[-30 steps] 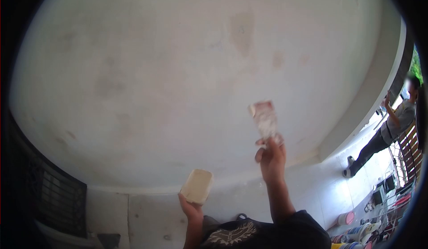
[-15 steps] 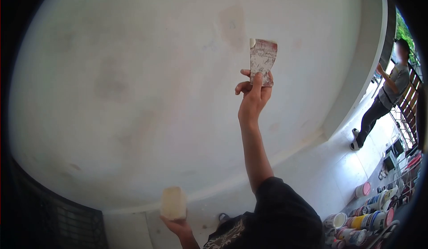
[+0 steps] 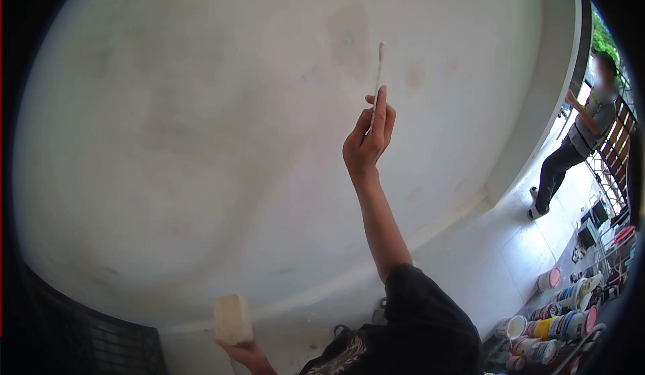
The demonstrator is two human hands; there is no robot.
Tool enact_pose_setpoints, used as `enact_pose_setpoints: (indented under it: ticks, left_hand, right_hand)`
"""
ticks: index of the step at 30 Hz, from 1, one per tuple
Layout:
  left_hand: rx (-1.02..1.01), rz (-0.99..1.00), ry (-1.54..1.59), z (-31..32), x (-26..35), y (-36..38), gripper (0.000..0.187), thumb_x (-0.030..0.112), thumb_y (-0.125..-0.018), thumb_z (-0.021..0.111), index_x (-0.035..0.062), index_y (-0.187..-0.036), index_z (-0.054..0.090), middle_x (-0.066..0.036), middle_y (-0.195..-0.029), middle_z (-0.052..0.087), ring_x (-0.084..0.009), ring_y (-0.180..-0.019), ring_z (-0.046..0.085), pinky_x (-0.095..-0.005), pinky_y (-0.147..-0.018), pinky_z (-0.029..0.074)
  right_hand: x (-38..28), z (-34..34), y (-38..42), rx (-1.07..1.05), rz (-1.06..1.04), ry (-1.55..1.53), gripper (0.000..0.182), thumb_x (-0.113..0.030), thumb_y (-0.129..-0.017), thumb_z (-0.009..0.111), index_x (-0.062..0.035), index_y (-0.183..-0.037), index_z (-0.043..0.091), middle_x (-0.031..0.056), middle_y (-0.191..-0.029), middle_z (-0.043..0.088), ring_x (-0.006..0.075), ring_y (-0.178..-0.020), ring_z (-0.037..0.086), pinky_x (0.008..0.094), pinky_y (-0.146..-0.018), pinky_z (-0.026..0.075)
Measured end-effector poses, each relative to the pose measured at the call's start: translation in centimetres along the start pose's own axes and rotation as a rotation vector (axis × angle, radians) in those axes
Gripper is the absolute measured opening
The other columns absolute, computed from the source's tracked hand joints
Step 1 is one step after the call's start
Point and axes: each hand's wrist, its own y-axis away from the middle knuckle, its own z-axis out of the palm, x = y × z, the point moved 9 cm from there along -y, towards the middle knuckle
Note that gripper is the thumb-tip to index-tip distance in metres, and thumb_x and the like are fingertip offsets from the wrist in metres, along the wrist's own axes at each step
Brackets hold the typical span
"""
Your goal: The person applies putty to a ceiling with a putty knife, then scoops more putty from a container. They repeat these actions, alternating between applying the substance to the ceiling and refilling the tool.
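Note:
My right hand is raised overhead and grips a putty scraper, its blade seen edge-on against the pale ceiling beside a brownish stain. My left hand is low at the bottom edge and holds up a small cream tray with putty. My dark sleeve fills the lower middle.
A beam borders the ceiling on the right. Another person stands at the far right by a railing. Several paint cans and buckets crowd the floor at lower right. A dark grille sits lower left.
My right hand rose from chest height to the ceiling and turned the scraper from flat-on to edge-on. My left hand with the tray dropped lower and leftward in view.

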Motion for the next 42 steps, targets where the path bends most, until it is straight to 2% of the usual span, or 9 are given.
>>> enact_pose_setpoints:
  ticks: [1,2,4,10,13,19,27,37,42]
  left_hand:
    - [0.009,0.001,0.004,0.3,-0.5,0.1,0.068,0.061,-0.095,0.034,0.0159,-0.146,0.030,-0.011,-0.145,0.036,-0.0328,-0.132,0.039,-0.0522,-0.101,0.041]
    - [0.034,0.003,0.007,0.4,-0.8,0.5,0.068,0.061,-0.095,0.034,0.0154,-0.145,0.030,-0.011,-0.145,0.036,-0.0326,-0.132,0.040,-0.0520,-0.100,0.042]
    - [0.068,0.008,0.009,0.7,-1.5,1.5,0.068,0.061,-0.096,0.034,0.0148,-0.145,0.030,-0.012,-0.144,0.037,-0.0325,-0.131,0.041,-0.0518,-0.100,0.042]
    - [0.081,0.062,0.028,2.1,-2.8,4.5,0.068,0.060,-0.096,0.034,0.0131,-0.144,0.031,-0.012,-0.142,0.040,-0.0327,-0.126,0.046,-0.0500,-0.094,0.047]
    - [0.136,0.068,0.020,2.2,-3.8,6.2,0.067,0.060,-0.096,0.034,0.0128,-0.144,0.031,-0.012,-0.141,0.041,-0.0329,-0.125,0.047,-0.0500,-0.093,0.048]
    - [0.140,0.112,0.050,2.6,-3.2,7.6,0.066,0.059,-0.097,0.034,0.0124,-0.143,0.032,-0.012,-0.140,0.042,-0.0324,-0.125,0.047,-0.0499,-0.093,0.048]
    - [0.240,0.131,0.072,2.1,-2.6,8.9,0.067,0.058,-0.097,0.034,0.0114,-0.144,0.031,-0.014,-0.140,0.041,-0.0329,-0.125,0.047,-0.0504,-0.094,0.047]
    - [0.157,0.151,0.075,1.6,-3.2,8.9,0.069,0.060,-0.095,0.036,0.0118,-0.144,0.032,-0.013,-0.142,0.040,-0.0332,-0.126,0.046,-0.0514,-0.096,0.046]
    - [0.178,0.146,0.071,1.3,-2.4,8.8,0.069,0.061,-0.095,0.036,0.0127,-0.144,0.032,-0.012,-0.142,0.040,-0.0335,-0.128,0.044,-0.0520,-0.097,0.045]
  right_hand:
    - [-0.6,0.2,0.2,0.005,-0.112,0.077,0.039,0.002,-0.094,0.047,0.0099,-0.132,0.045,0.0155,-0.107,0.056,0.0206,-0.089,0.052,0.0297,-0.070,0.046]
    - [-0.1,0.4,0.4,-0.004,-0.105,0.071,0.039,0.002,-0.094,0.047,0.0099,-0.132,0.045,0.0155,-0.107,0.056,0.0206,-0.089,0.052,0.0297,-0.070,0.046]
    - [0.6,1.1,0.6,-0.064,-0.117,0.137,0.046,0.004,-0.091,0.049,0.0101,-0.136,0.042,0.0153,-0.110,0.054,0.0240,-0.098,0.046,0.0337,-0.082,0.041]
    - [1.3,3.3,0.8,-0.117,-0.135,0.259,0.057,0.010,-0.076,0.055,0.0097,-0.132,0.048,0.0141,-0.113,0.051,0.0272,-0.102,0.038,0.0380,-0.090,0.028]
    - [2.3,3.7,0.9,-0.129,-0.157,0.268,0.062,0.011,-0.070,0.055,0.0077,-0.132,0.050,0.0123,-0.112,0.051,0.0275,-0.104,0.035,0.0389,-0.090,0.025]
    - [2.1,4.6,1.5,-0.116,-0.185,0.216,0.067,0.012,-0.066,0.053,0.0040,-0.132,0.052,0.0099,-0.110,0.050,0.0260,-0.103,0.033,0.0392,-0.090,0.023]
    - [2.5,4.7,1.4,-0.103,-0.147,0.205,0.066,0.009,-0.067,0.054,0.0028,-0.132,0.052,0.0090,-0.109,0.050,0.0260,-0.103,0.033,0.0391,-0.089,0.023]
    - [2.7,4.6,1.5,-0.161,-0.162,0.203,0.062,0.009,-0.066,0.054,0.0020,-0.128,0.056,0.0086,-0.109,0.051,0.0261,-0.102,0.033,0.0384,-0.089,0.023]
    - [2.1,4.2,1.0,-0.103,-0.130,0.181,0.063,0.009,-0.066,0.055,0.0004,-0.129,0.057,0.0087,-0.108,0.050,0.0264,-0.101,0.033,0.0382,-0.089,0.023]
